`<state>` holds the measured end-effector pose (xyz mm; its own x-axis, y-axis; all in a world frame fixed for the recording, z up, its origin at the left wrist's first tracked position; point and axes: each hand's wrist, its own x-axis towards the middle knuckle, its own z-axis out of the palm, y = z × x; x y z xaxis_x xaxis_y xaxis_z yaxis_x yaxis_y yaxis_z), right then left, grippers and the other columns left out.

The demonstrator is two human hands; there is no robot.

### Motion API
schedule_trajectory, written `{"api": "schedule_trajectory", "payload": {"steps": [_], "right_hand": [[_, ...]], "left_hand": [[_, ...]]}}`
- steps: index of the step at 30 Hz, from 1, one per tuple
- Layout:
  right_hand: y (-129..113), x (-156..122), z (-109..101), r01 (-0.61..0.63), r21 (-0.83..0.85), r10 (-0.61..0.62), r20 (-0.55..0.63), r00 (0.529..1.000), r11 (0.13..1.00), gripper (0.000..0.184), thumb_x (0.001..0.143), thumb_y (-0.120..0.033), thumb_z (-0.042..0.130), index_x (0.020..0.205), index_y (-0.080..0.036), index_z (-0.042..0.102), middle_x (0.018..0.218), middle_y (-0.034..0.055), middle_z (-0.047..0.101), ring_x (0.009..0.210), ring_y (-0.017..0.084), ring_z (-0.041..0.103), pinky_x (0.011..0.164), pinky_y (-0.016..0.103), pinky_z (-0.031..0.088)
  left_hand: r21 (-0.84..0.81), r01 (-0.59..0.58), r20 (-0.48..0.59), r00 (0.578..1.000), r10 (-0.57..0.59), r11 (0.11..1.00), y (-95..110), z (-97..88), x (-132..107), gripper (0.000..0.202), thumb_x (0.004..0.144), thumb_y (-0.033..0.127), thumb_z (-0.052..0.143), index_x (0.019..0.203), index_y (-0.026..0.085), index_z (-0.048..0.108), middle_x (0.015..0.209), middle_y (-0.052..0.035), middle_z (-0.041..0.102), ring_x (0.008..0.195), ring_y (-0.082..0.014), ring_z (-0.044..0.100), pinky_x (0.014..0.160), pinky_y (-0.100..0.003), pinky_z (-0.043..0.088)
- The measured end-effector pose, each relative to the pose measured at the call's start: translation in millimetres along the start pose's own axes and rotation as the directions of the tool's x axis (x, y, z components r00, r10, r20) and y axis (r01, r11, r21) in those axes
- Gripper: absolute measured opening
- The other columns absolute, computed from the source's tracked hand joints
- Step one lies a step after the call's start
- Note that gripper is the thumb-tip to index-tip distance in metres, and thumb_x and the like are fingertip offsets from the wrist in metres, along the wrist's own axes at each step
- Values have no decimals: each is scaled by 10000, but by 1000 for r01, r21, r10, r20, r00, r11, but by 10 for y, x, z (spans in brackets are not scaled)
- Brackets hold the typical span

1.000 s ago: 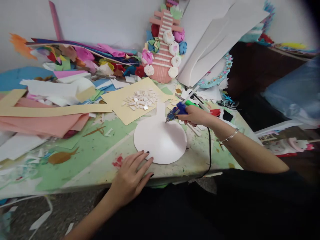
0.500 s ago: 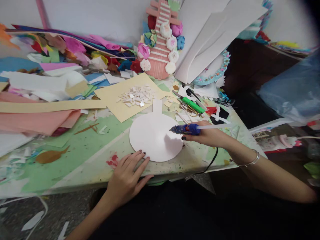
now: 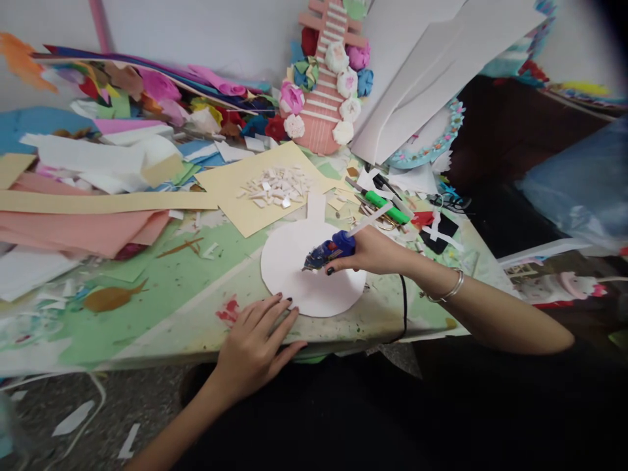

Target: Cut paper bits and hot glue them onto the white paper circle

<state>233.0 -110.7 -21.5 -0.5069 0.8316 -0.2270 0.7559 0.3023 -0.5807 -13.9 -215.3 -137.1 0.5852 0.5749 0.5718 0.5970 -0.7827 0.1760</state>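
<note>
A round white board (image 3: 289, 261) with a short tab at its top lies flat near the table's front edge. My right hand (image 3: 370, 252) is wrapped round a blue glue gun (image 3: 331, 252), with a white glue stick (image 3: 370, 219) poking out of its back. The nozzle points down over the middle of the board; whether it touches cannot be made out. My left hand (image 3: 260, 337) rests with fingers stretched out, their tips on the board's lower left edge. Behind the board, a pile of small white pieces (image 3: 279, 186) sits on a yellow sheet (image 3: 245, 219).
A green cutter (image 3: 387, 206) and other tools lie to the right. A pink guitar shape with paper flowers (image 3: 324, 121) leans at the back. Coloured paper scraps (image 3: 161, 98) crowd the left and back. The glue gun's black cord (image 3: 404, 307) hangs over the front edge.
My right hand has moved left with the glue gun, from the board's right side to over its middle, and the nozzle now tips downward. My left hand stays on the board's edge.
</note>
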Motion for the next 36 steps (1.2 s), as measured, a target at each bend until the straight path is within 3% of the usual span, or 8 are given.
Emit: {"api": "schedule_trajectory", "payload": {"steps": [5,11,16,23,31,36], "right_hand": [[-35,255,15,-107,14,108,-40,993,994,472,725,-550,676,856,-99,725,573,40,615,486,107,517,483,252,359],[113,398,-47,-222,18,223,-119,968,975,503,713,-597,652,769,-101,713,573,70,626,467,128,546,418,252,371],[198,408,-86,-179,37,182,-138,974,983,443,728,-559,647,738,-120,705,612,78,663,516,143,591,452,252,408],[61,455,-34,-105,54,109,-70,992,993,383,753,-516,635,807,-145,715,623,47,681,546,118,577,461,225,379],[24,288,49,-175,51,174,26,984,983,475,714,-599,645,684,-126,667,529,44,604,454,112,523,423,242,365],[92,18,39,-218,97,209,91,974,971,439,722,-562,659,778,-129,704,534,26,584,461,103,509,431,230,360]], "left_hand": [[-23,-11,-21,1000,10,1000,-14,8,-6,393,796,299,688,1122,86,632,1108,-191,677,1072,-336,610,816,-485,540],[-30,-22,-62,998,21,999,-25,50,-15,395,788,298,705,1111,78,645,1095,-175,684,1054,-323,618,820,-473,540],[-17,-24,-81,996,22,1000,-19,46,-11,395,796,306,701,1105,66,642,1091,-169,688,1053,-311,621,819,-455,541],[-24,-10,-71,997,9,1000,-19,51,-16,421,798,310,696,1131,63,622,1094,-166,689,1066,-304,619,841,-450,538],[-9,-14,-75,997,13,1000,-14,30,-4,407,805,310,690,1124,66,623,1082,-160,694,1038,-300,629,825,-445,541],[-16,-13,-64,998,12,1000,-19,40,-15,414,788,306,709,1109,58,628,1077,-168,694,1037,-312,628,834,-447,537]]}}
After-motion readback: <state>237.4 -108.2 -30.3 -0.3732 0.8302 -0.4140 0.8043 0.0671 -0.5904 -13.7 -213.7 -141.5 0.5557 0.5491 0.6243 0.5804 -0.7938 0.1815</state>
